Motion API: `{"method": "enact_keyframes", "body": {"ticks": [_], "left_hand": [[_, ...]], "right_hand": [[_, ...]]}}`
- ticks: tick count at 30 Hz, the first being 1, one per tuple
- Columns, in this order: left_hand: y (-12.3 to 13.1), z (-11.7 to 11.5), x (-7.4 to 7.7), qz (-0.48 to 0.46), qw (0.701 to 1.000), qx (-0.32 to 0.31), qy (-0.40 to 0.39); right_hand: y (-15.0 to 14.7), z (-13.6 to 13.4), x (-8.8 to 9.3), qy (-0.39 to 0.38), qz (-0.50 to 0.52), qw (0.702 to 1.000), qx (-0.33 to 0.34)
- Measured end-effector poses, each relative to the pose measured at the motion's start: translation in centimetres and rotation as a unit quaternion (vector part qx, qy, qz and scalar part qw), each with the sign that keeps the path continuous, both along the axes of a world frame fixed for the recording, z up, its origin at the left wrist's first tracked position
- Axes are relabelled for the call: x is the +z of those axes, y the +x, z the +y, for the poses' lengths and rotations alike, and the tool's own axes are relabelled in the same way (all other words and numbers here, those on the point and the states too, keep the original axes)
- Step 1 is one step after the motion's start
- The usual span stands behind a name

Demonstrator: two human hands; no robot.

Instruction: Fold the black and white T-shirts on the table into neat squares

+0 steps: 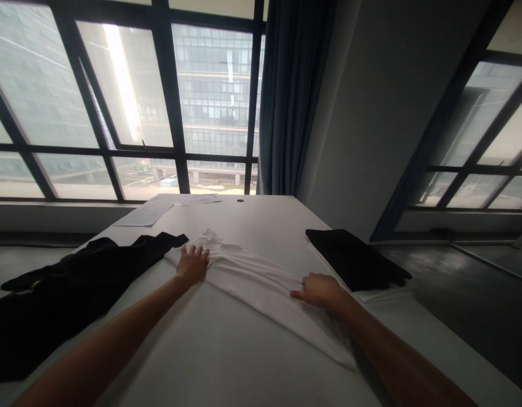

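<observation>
A white garment [261,288] lies stretched slantwise over the white table, folded lengthwise and wrinkled at its far end. My left hand [193,263] rests on that far left end, its fingers spread over the cloth. At the nearer right part, my right hand [319,289] has its fingers curled on the fabric, with the thumb pointing left. Whether the garment is a shirt or trousers cannot be made out.
Dark clothing [70,288] lies heaped along the left side of the white table [261,220]. On the right edge sits a folded black garment [354,257] above some white cloth [386,295]. Paper sheets [144,215] lie at the far left, before windows and a blue curtain [284,102].
</observation>
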State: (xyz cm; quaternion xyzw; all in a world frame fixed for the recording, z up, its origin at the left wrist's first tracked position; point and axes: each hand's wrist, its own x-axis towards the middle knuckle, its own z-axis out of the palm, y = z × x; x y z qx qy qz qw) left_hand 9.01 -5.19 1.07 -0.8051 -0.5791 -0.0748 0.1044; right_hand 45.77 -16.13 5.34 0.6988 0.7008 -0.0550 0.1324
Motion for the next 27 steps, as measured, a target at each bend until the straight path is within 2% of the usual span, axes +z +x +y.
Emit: {"method": "enact_keyframes", "body": {"ticks": [4,6,8,11,14,17,19,22,24,27], "left_hand": [[4.2,-3.8,-1.8,-0.057,0.986,0.078,-0.135],[4.9,-4.6,-2.2,-0.047,0.983,0.076,-0.161],[4.8,-4.2,-2.1,-0.037,0.981,0.040,-0.186],[3.5,-1.6,-1.6,-0.026,0.972,-0.052,-0.227],[1.8,2.4,-1.3,-0.019,0.960,-0.142,-0.241],[0.4,6.4,-1.1,-0.009,0.957,-0.182,-0.227],[0.1,8.5,-0.7,0.010,0.973,-0.154,-0.170],[0.7,9.7,0.4,0.018,0.998,-0.047,-0.038],[1.8,9.1,1.1,0.000,1.000,0.003,-0.003],[3.5,6.0,1.2,-0.015,1.000,0.001,-0.025]], "right_hand": [[-0.5,1.5,-0.7,0.065,0.096,0.985,0.128],[-0.2,2.3,-1.6,0.046,0.150,0.975,0.156],[0.3,2.8,-2.3,0.025,0.170,0.973,0.151],[1.0,2.8,-2.3,0.018,0.163,0.979,0.123],[1.0,2.0,-1.6,0.012,0.152,0.982,0.112],[-0.4,0.6,-1.1,0.027,0.141,0.982,0.123],[-2.2,-0.4,-1.1,0.036,0.142,0.980,0.135],[-5.2,-1.3,-1.4,0.046,0.170,0.972,0.158],[-6.8,-1.3,-1.6,0.066,0.188,0.963,0.184],[-8.1,-0.6,-1.9,0.100,0.197,0.946,0.237]]}}
